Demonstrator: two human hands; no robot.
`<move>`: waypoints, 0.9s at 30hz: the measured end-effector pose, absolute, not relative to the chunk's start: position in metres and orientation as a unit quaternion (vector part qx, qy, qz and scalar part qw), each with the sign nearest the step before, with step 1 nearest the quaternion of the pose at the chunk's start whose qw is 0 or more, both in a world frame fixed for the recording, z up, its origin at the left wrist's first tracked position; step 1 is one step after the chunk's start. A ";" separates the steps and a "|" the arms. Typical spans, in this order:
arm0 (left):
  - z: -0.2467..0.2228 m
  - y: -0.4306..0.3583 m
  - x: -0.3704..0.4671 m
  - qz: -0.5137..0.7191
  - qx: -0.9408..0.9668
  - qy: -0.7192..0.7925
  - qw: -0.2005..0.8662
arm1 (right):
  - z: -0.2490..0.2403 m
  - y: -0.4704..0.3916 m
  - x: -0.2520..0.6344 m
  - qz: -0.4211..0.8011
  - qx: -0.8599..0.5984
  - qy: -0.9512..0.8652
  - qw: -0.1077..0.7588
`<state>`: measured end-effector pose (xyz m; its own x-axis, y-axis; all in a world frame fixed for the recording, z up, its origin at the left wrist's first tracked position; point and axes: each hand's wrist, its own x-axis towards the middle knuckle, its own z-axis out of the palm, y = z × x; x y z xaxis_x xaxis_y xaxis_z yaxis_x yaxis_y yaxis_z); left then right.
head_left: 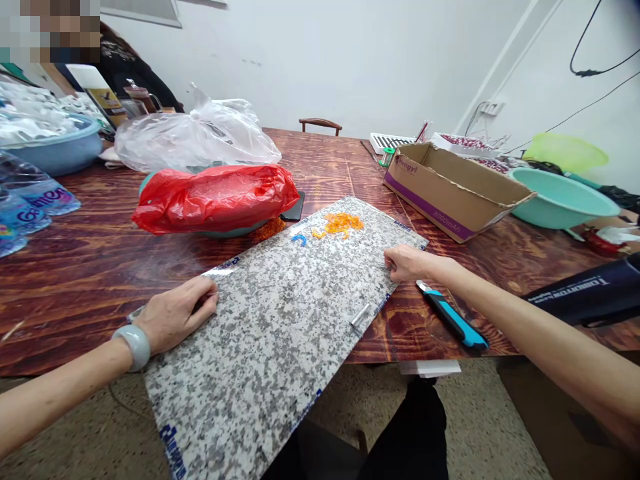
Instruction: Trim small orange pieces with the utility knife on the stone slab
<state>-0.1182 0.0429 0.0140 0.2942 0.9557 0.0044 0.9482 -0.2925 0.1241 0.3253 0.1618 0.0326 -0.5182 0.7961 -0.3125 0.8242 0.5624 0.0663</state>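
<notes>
A speckled grey-and-white board lies slanted across the wooden table, its near end jutting past the table edge. My left hand, below a pale bangle, rests closed on the board's left side with its fingers curled inward. At the right edge, my right hand is also closed, fingertips tucked under. Whatever either hand holds, if anything, is hidden. Toward the board's far end are a small heap of orange pieces and a few blue pieces. A short metal rod lies near the right edge.
A black-and-blue utility knife lies right of the board. Beyond it stand a cardboard box and a mint basin. At the left are a red plastic bag, a clear bag and a blue basin. A person sits far left.
</notes>
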 end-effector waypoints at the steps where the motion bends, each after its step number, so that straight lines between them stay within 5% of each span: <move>1: 0.013 0.043 -0.118 0.039 0.802 0.594 0.049 | 0.033 0.164 0.326 -0.057 0.468 0.869 0.151; 15: 0.011 0.040 -0.123 0.085 0.812 0.576 0.050 | 0.074 0.191 0.273 -0.298 0.443 0.843 0.070; 27: 0.012 0.035 -0.123 0.107 0.809 0.576 0.045 | 0.165 0.263 0.062 -0.067 0.280 0.949 -0.125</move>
